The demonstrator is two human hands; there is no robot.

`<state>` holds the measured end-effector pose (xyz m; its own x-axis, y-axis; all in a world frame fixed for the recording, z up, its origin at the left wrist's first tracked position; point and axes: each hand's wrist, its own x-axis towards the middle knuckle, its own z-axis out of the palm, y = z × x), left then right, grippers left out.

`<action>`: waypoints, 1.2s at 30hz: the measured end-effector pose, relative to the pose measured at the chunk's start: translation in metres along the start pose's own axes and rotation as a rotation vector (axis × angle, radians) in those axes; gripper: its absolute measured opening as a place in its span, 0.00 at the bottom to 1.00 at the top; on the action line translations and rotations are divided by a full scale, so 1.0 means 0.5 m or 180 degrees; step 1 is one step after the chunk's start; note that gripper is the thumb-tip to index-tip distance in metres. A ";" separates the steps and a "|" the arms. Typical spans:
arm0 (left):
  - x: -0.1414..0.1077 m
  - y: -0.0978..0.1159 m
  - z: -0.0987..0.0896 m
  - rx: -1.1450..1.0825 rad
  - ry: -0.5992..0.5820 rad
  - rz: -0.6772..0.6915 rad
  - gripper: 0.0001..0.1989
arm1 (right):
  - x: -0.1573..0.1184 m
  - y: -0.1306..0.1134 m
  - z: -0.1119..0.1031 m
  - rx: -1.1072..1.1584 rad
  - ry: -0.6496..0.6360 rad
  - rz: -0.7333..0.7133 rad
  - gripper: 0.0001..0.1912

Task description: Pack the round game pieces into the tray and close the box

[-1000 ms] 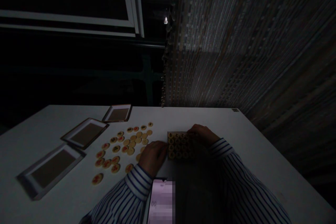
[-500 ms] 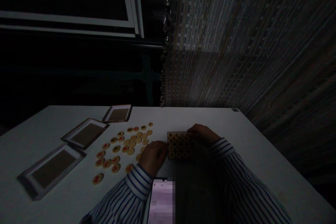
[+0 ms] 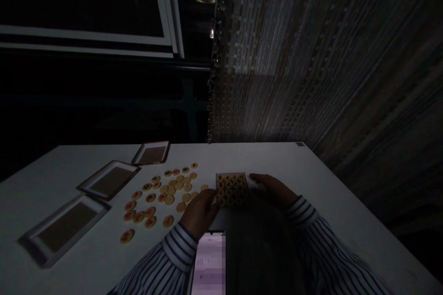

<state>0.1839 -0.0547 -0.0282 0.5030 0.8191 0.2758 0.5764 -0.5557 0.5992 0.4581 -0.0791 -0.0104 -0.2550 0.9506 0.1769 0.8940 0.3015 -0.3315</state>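
A small shallow box (image 3: 231, 174) sits on the white table, filled with rows of round wooden xiangqi pieces (image 3: 229, 185) bearing dark characters. My left hand (image 3: 199, 213) is at the box's left side, fingertips and thumb closed against its edge. To the right of the box is my right hand (image 3: 275, 189), fingers stretched out and apart from the box, with nothing visible in it. Left of my left hand lie many loose xiangqi pieces (image 3: 150, 198), some with red or dark characters, others blank side up. Deep shadow hides the box's near right part.
Three shallow trays or lids (image 3: 64, 228) lie in a slanting row on the left of the table (image 3: 277, 156). A lit phone (image 3: 207, 262) rests at the near edge by my left forearm. A bead-string curtain (image 3: 256, 78) hangs behind the table.
My right hand has let go of the box's far right corner and moved off to the right. The left hand stays at the box's left side. The view has shifted slightly.
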 end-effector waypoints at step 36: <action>-0.016 0.009 0.037 0.0052 0.0138 0.0090 0.18 | -0.050 -0.107 0.036 -0.0321 0.0067 0.0336 0.19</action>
<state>0.1945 -0.0666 -0.0418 0.4910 0.8083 0.3250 0.5729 -0.5806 0.5785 0.4100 -0.1177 -0.0136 -0.1507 0.9746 0.1657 0.9482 0.1899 -0.2546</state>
